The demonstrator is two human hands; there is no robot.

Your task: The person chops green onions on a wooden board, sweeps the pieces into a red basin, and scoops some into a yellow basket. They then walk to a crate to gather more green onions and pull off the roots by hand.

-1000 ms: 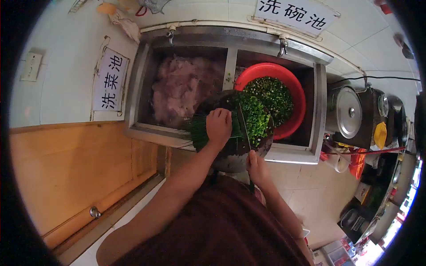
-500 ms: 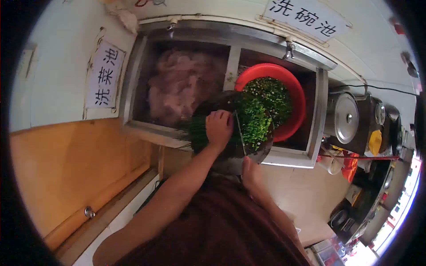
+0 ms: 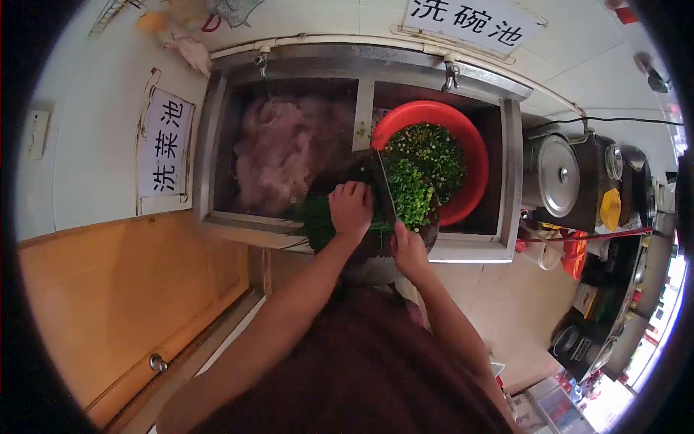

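Chives (image 3: 318,219) are lying in a bundle across a dark round chopping board (image 3: 431,233) that is sitting on the front rim of a steel double sink (image 3: 512,181), and the person's left hand (image 3: 351,208) is pressing down on them, its fingers (image 3: 356,190) curled over the bundle and clenching it in place. The right hand (image 3: 409,249) is gripping the handle of a cleaver (image 3: 384,189), fingers closed around it, with the blade standing just beside the left knuckles at the cut end of the bundle. A heap of already chopped greens (image 3: 407,192) is piling up on the board to the right of the blade, and more of them are filling a red basin (image 3: 471,155) in the right sink compartment, just behind the board. The left compartment is holding pale pink meat (image 3: 278,152).

Judging from this, the slicing step is under way and well along, though a good length of uncut stalks is remaining under the left hand. The next stroke is calling for the left hand to be creeping back along the bundle, fingertips tucked, while the blade is coming down close against the knuckles.

The bundle's long axis is running left to right across the board, roughly parallel to the sink's front edge; its cut end is pointing right toward the blade, its uncut end left past the board's edge
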